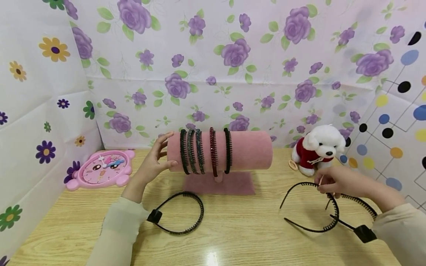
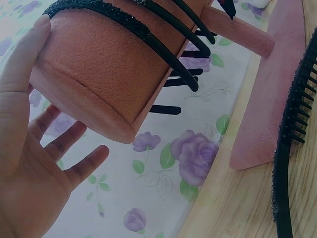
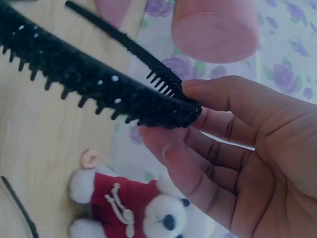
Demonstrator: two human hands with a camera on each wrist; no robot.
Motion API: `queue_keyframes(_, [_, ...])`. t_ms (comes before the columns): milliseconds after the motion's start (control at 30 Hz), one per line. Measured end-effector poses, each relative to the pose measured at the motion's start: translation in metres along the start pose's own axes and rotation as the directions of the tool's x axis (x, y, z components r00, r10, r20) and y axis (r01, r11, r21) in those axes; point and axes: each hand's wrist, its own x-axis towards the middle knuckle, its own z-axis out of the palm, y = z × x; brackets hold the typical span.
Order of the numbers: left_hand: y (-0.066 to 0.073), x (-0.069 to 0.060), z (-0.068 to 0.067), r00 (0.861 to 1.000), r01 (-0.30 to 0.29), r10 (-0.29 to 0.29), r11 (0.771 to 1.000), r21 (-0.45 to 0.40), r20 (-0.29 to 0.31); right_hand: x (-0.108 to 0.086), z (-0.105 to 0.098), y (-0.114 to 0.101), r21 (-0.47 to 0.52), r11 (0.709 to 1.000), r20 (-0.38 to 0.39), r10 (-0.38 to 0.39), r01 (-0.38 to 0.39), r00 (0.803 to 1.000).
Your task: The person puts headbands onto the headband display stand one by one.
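A pink velvety headband stand [image 1: 251, 149] carries several dark toothed headbands [image 1: 189, 151] and a red one [image 1: 213, 151] on its roll. At the roll's left end my left hand [image 1: 153, 159] holds it, thumb in front and index finger over the top; the left wrist view shows the other fingers spread off the end. To the right, my right hand [image 1: 349, 183] pinches a black headband [image 1: 337, 214] at its curved middle, thumb against fingers. Glittery studs and comb teeth show on this headband [image 3: 94, 74] in the right wrist view. It hangs above the table, apart from the stand.
One black headband with a square black tag [image 1: 154, 215] lies in front of the stand; another with a tag [image 1: 364, 233] lies under my right hand. A pink toy clock [image 1: 103, 170] sits left, a white plush dog [image 1: 324, 142] right. Flowered sheets [image 1: 216, 107] enclose the back.
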Motion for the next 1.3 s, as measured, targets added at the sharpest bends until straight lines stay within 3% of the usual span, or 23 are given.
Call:
queue_keyframes(600, [-0.001, 0.002, -0.002, 1.000, 0.002, -0.002, 1.000, 0.009, 0.002, 0.023, -0.050, -0.046, -0.093, 0.984, -0.107, 0.143, -0.153, 0.984])
queue_keyframes(867, [-0.003, 0.001, -0.004, 1.000, 0.020, -0.020, 0.999, 0.031, -0.002, 0.044, -0.062, -0.059, -0.166, 0.973, -0.193, 0.129, -0.162, 0.973])
queue_keyframes(1300, [-0.002, 0.001, -0.001, 1.000, 0.007, -0.007, 1.000, 0.026, 0.001, 0.079, -0.072, -0.080, -0.201, 0.966, -0.248, 0.113, -0.166, 0.962])
